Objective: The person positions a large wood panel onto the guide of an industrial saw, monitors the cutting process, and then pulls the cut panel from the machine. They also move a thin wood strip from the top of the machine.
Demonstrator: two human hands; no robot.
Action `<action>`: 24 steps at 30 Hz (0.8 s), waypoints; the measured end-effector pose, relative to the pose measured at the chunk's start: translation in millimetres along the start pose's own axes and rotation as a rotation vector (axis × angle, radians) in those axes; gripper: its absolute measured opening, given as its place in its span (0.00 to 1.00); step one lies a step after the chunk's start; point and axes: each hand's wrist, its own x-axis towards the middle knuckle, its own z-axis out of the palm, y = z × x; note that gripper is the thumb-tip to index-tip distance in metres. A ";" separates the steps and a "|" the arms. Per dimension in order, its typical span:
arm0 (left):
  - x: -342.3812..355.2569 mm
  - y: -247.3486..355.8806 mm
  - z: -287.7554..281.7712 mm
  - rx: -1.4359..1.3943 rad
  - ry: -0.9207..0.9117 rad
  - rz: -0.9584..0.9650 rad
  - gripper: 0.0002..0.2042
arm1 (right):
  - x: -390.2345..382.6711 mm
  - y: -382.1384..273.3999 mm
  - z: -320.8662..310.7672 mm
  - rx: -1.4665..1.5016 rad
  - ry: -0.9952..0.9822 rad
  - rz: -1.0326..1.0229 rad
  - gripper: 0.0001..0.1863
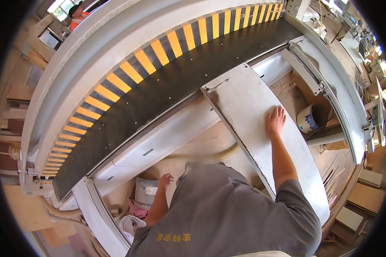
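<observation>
My right hand (276, 121) rests flat, fingers stretched out, on a wide grey metal support table (255, 115) with worn, rusty edges. It holds nothing. Low at my left side hangs my left hand (165, 180), its fingers apart and nothing in it. Closest to that hand is a grey bucket (146, 192) on the floor, with pink and white cloths (132, 225) beside it. Ahead of me runs the dark bed (171, 92) of a large machine, under a long beam with yellow and black stripes (173, 44).
Another narrow metal arm (99, 216) sticks out at the left. To the right are a metal side rail (334, 96) and a white bucket (312, 118). A hose (210, 155) lies on the floor. Board pieces (366, 200) lie at far right. A person (77, 16) is at upper left.
</observation>
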 end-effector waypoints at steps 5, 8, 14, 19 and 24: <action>-31.5 11.7 32.8 0.591 -0.025 0.060 0.16 | -1.6 8.6 3.0 -0.014 -0.004 0.011 0.34; -54.6 36.4 40.1 0.542 0.003 -0.144 0.15 | -3.4 13.3 -2.1 -0.022 -0.006 0.040 0.34; -76.2 29.5 32.0 0.423 0.090 -0.229 0.12 | 0.4 3.3 -1.1 -0.003 0.002 0.007 0.34; -69.9 23.1 32.2 0.420 0.065 -0.104 0.09 | 0.2 2.7 0.5 0.012 -0.013 0.009 0.35; -60.2 29.9 40.7 0.496 0.015 -0.036 0.08 | -2.1 5.0 1.1 0.012 -0.007 0.014 0.35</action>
